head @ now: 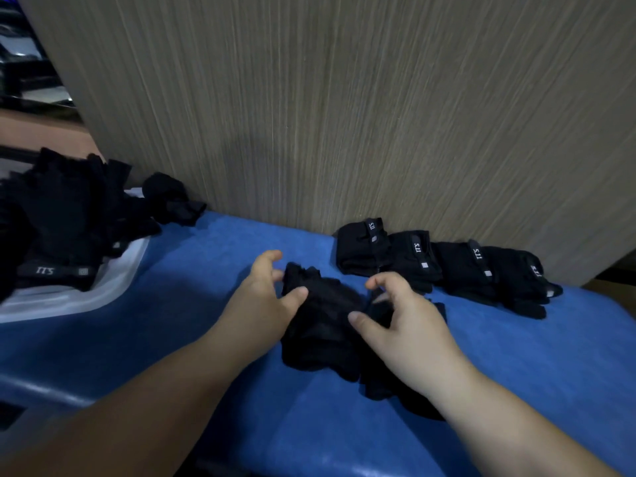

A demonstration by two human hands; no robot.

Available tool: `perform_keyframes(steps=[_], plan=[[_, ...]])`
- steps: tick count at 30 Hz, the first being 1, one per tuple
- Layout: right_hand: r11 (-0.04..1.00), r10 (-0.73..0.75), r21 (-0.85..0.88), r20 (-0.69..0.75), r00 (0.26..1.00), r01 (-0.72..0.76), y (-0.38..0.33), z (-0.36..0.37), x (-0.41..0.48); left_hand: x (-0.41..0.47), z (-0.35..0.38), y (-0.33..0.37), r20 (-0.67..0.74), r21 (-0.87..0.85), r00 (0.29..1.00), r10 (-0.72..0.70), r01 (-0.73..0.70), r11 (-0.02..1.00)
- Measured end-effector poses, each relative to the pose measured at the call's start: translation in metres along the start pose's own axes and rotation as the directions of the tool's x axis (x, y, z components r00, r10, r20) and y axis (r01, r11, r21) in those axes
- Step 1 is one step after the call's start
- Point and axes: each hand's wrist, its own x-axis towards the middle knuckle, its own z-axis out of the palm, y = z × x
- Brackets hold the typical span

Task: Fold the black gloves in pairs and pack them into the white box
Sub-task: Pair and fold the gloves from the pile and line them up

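In close: left hand (pixel 265 297) and right hand (pixel 406 325), both pinching the black gloves (pixel 323 321) on the blue bench (pixel 206 339), well right of the white box (pixel 113 280). Careful now, could spring open or slide askew if let go too soon.

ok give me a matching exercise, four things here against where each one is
Things:
1 white box
2 folded gloves row
3 gloves being folded
4 loose glove

Places:
a centre, gripped by the left hand and right hand
b far left, under a glove heap
c right, along the wood panel
d against the panel, just right of the box

Pairs: 1-b, 2-c, 3-a, 4-d
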Motion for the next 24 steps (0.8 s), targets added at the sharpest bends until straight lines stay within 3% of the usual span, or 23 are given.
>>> perform_keyframes(steps=[4,6,8,11,14,18,21,24], plan=[[0.991,0.031,-0.134,0.055,0.998,-0.024,0.004,-0.003,0.001,0.002,-0.002,-0.009,-0.074,0.347,0.955,0.287,-0.245,0.905],[0.99,0.027,-0.137,0.042,0.999,-0.022,0.002,-0.007,0.002,0.0,-0.002,-0.008,0.013,0.415,0.911,0.412,-0.38,0.827],[0.99,0.031,-0.137,0.04,0.999,-0.025,0.002,-0.009,0.004,-0.003,0.001,-0.009,0.123,0.406,0.883,0.453,-0.461,0.789],[0.995,0.037,-0.098,0.042,0.998,-0.032,0.004,-0.007,0.006,-0.004,0.007,-0.011,0.324,0.404,0.856,0.403,-0.511,0.759],[1.0,0.006,0.013,0.061,0.998,-0.007,0.003,-0.004,0.005,-0.003,0.008,-0.012,0.471,0.482,0.846,0.248,-0.483,0.731],[0.989,-0.041,0.143,0.151,0.988,0.019,0.001,0.002,0.003,-0.005,0.003,-0.005,0.574,0.544,0.807,0.136,-0.501,0.673],[0.991,-0.071,0.127,0.183,0.981,0.048,0.001,0.005,0.0,-0.009,0.0,-0.006,0.618,0.563,0.778,0.113,-0.538,0.627],[0.994,-0.111,0.038,0.196,0.974,0.106,0.001,0.005,-0.001,-0.01,-0.002,-0.008,0.606,0.525,0.78,0.153,-0.537,0.66]])
